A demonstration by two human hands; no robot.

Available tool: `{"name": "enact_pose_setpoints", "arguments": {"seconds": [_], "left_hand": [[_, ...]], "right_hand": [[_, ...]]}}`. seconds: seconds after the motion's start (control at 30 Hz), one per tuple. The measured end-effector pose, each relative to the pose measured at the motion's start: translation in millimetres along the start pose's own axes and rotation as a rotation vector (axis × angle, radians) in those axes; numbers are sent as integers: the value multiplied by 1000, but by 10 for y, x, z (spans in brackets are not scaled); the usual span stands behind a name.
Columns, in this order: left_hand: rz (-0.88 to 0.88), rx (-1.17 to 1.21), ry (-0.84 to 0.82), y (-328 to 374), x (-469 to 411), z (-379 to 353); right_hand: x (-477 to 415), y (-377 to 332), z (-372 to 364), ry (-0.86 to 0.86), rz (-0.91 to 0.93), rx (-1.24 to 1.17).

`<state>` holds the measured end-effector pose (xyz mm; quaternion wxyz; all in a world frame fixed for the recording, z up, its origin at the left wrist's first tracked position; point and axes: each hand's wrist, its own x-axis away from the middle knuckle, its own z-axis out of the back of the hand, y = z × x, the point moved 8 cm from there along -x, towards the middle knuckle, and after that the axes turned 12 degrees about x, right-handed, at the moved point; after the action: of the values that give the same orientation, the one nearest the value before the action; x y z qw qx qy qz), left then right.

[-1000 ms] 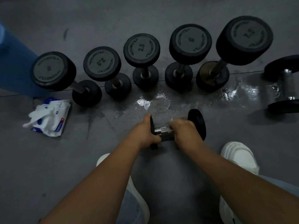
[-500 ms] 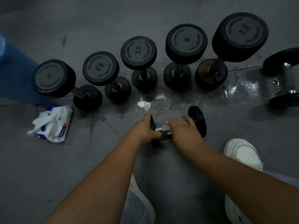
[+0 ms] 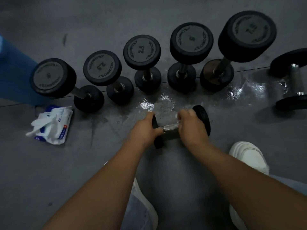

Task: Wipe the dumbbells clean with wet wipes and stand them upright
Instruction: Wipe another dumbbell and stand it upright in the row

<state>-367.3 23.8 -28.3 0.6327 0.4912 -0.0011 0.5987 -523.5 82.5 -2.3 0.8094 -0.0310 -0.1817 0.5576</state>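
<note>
Wet grey floor [image 3: 83, 155]: dumbbell [image 3: 171, 127] lying, left grip [image 3: 145, 128] clasping its head, right grip [image 3: 191, 127] clutching wet wipe [image 3: 177, 117], slid rightward; handle seemingly done.

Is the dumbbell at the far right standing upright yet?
No, the far-right dumbbell lies on its side on the floor, with its chrome handle running level between the two heads.

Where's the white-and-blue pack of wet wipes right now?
The white-and-blue wet-wipe pack lies on the grey floor at the left of the head view, just below the leftmost upright black dumbbell and left of the left hand.
</note>
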Motion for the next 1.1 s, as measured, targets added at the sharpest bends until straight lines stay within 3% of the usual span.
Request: {"name": "enact_pose_setpoints", "arguments": {"seconds": [0.1,0.23,0.33,0.47,0.53,0.63,0.77,0.83,0.9,1.0,1.1], "left_hand": [[-38,-103,5,41,43,-52],[-15,-43,-89,24,125,-146],[27,-57,-26,18,114,-109],[-8,-6,50,38,166,-65],[-15,24,119,19,193,-69],[22,62,155,-47,201,-131],[38,-53,26,-64,77,-127],[51,-100,-21,-70,91,-138],[36,-134,16,-39,127,-152],[-3,-103,139,-41,192,-129],[-62,-74,23,-92,244,-218]], "right_hand": [[126,-90,-191,-119,128,37],[56,128,-60,68,-26,-154],[47,-150,-203,-152,212,-24],[-85,-55,-63,-17,209,116],[-82,-110,-202,-108,310,312],[-241,-160,-188,-199,301,309],[-274,-105,-265,-545,354,313],[-194,-62,-318,-609,337,295],[-179,-27,-318,-522,289,266],[-18,-10,-315,-229,162,295],[297,-179,-308,55,173,208]]}}
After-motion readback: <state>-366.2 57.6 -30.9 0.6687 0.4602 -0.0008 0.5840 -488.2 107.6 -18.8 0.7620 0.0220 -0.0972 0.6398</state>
